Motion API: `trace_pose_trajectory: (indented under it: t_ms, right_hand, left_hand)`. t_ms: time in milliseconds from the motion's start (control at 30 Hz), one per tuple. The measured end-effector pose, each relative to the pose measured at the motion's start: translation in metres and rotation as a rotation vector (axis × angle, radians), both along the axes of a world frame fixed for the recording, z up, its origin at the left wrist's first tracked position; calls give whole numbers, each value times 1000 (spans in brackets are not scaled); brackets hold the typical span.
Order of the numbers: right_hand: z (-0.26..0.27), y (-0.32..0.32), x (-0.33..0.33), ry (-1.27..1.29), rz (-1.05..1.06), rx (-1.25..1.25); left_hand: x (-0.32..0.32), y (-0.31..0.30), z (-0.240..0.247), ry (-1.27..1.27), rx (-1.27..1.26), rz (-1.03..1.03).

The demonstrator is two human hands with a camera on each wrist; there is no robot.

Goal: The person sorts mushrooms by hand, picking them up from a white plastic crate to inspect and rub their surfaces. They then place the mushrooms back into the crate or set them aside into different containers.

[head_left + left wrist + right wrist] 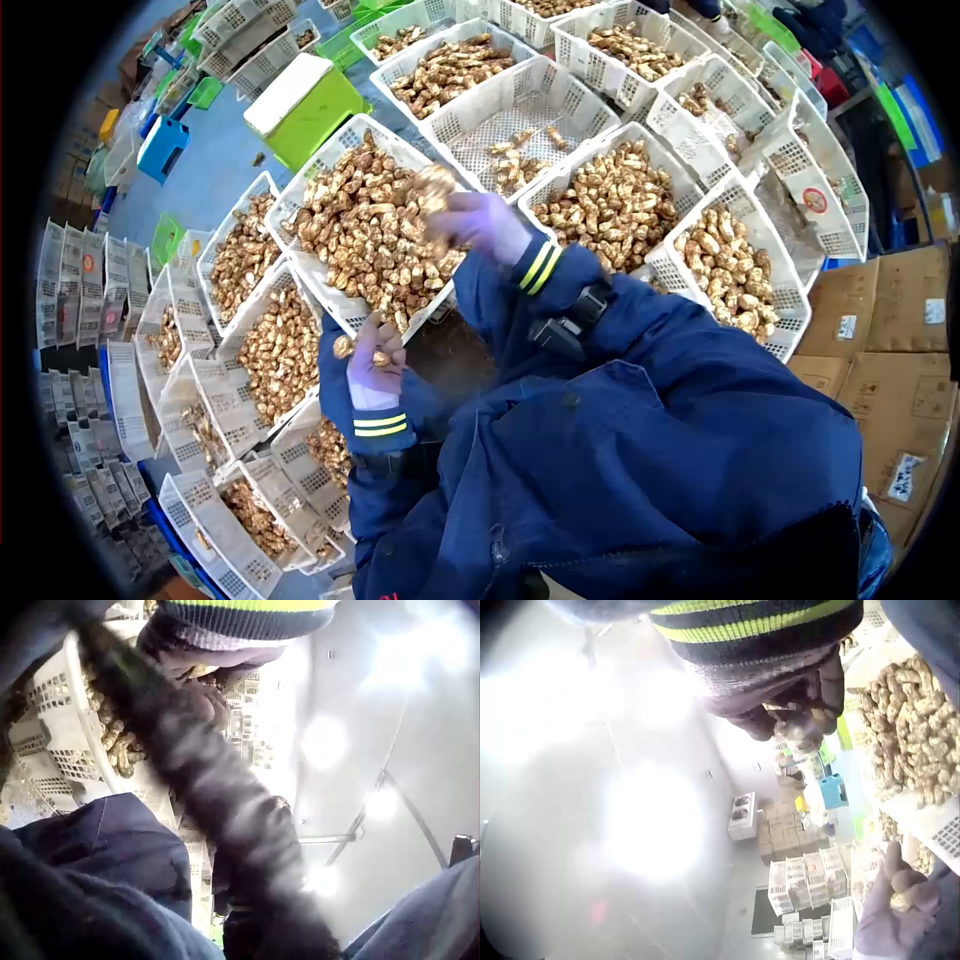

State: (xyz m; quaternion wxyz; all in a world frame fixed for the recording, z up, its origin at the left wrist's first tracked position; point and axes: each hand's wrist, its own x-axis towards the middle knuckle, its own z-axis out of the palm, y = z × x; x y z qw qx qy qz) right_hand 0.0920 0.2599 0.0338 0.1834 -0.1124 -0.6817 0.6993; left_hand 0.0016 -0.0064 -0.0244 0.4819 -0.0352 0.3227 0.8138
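In the head view the gloved left hand [376, 368] holds small brown-and-white mushrooms [381, 358] at the near edge of a heaped white crate [357, 128]. The right hand [484, 226], blurred, is above that crate's right side, its fingers round pale mushrooms [434, 188]. From the right wrist, the right hand [799, 697] grips a clump of mushrooms [801, 735], and the left hand [896, 922] shows lower right with a mushroom [901, 901] in its curled fingers. In the left wrist view, the left hand [214, 664] is partly hidden by a dark blurred shape.
More white crates of mushrooms surround the person, such as one at the right [793, 300]. Behind the heaped crate, a crate [590, 100] holds only several pieces. A green box with a white lid [290, 95] stands at the back left; cardboard boxes [890, 385] stand at the right.
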Motion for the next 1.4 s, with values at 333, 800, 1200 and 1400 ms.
trace_pose_trajectory:
  t_ms: [333, 800, 1200, 1400]
  right_hand:
    - [13, 5, 14, -9, 146, 653]
    - [9, -56, -4, 94, 137, 167]
    - [7, -69, -9, -81, 198, -219]
    - [-5, -59, -10, 108, 246, 549]
  left_hand:
    - [40, 80, 84, 316, -116, -165]
    - [36, 61, 76, 446, -312, 105]
    - [28, 52, 66, 409, -298, 115]
    - [24, 39, 65, 179, -132, 6]
